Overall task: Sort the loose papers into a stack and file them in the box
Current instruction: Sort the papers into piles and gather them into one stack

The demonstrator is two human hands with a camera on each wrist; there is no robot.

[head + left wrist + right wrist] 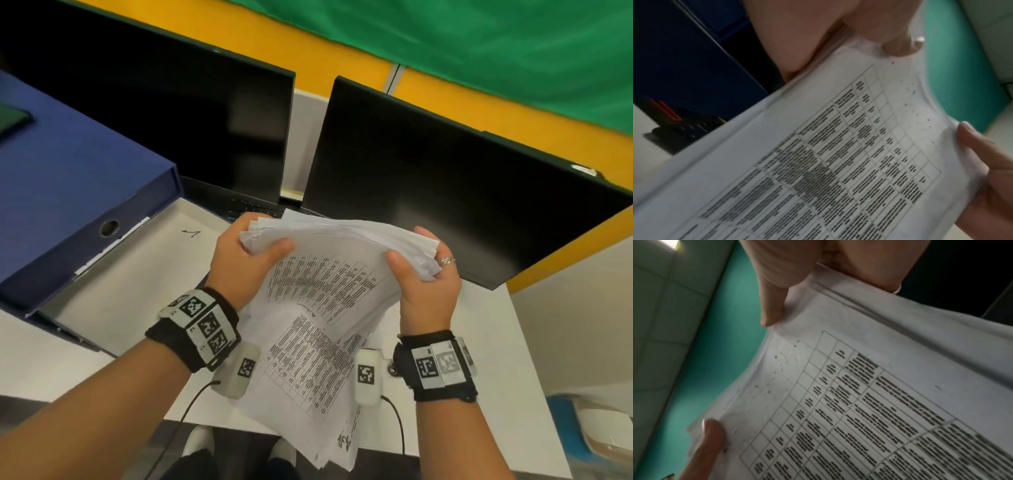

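Observation:
A thick stack of white papers [337, 255], printed with tables, is held up above the white desk [486, 346]. My left hand [263, 240] grips its upper left corner, thumb on the front sheet. My right hand [414, 260], which wears a ring, grips the upper right corner in the same way. The stack bows between the hands, and its sheets fan out unevenly downward past the desk's near edge. The blue file box [72, 185] lies open at the left, its grey inside [113, 284] showing. Both wrist views are filled by the printed top sheet [838, 162] [879, 402].
Two dark monitors [178, 113] [445, 192] stand behind the papers, with a black keyboard [246, 205] under the left one. The desk's near edge runs just below my wrists. A yellow partition and a green cloth rise at the back.

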